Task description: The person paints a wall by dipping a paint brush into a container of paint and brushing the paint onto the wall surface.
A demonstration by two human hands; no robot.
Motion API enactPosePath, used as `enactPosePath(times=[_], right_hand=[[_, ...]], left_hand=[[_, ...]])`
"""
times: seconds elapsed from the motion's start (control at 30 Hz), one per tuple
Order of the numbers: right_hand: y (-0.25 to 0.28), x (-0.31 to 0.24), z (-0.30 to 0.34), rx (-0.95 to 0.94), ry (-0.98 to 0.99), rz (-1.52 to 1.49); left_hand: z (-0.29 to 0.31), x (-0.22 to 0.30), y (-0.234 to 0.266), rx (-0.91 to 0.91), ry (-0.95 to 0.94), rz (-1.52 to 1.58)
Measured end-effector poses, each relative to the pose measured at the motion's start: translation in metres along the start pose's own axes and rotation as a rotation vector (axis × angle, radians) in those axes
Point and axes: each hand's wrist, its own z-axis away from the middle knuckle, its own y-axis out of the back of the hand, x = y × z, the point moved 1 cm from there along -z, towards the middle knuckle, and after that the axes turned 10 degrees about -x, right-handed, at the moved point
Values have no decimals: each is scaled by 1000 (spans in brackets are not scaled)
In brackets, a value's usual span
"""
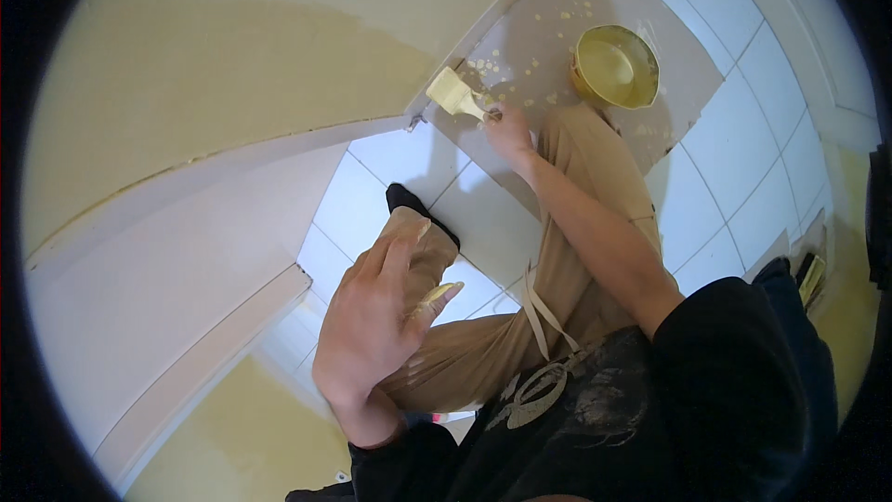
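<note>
My right hand (510, 134) is closed round the handle of a paintbrush (454, 94). Pale yellow paint coats the brush, whose wide head lies against the bottom of the wall near its corner. Beyond my right knee a round bowl (617, 68), smeared inside with yellow paint, stands on a spattered brown sheet (548, 0). Nothing is held in my left hand (376, 302), raised above my left leg with thumb and fingers apart. Yellow paint marks its thumb and a fingertip.
A yellow painted wall (242, 56) runs along the left, with a pale lower border and a doorway-like recess. White floor tiles (492, 223) lie around my black-shod foot (418, 209). At the far right, something yellow and black (811, 279) rests near another wall.
</note>
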Motion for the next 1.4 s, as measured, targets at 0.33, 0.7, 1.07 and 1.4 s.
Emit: enactPosePath(times=[0.33, 0.7, 1.07, 1.4], right_hand=[[-10, -35, -9, 12, -85, -14], [-3, -15, -5, 46, -59, 109], [-3, -25, -1, 66, -30, 26], [-10, -40, 2, 117, 70, -38]], left_hand=[[2, -10, -3, 21, -2, 14], [-2, -11, -3, 18, -27, 0], [-6, -9, -5, -5, -10, -21], [-9, -14, -7, -14, 22, -13]])
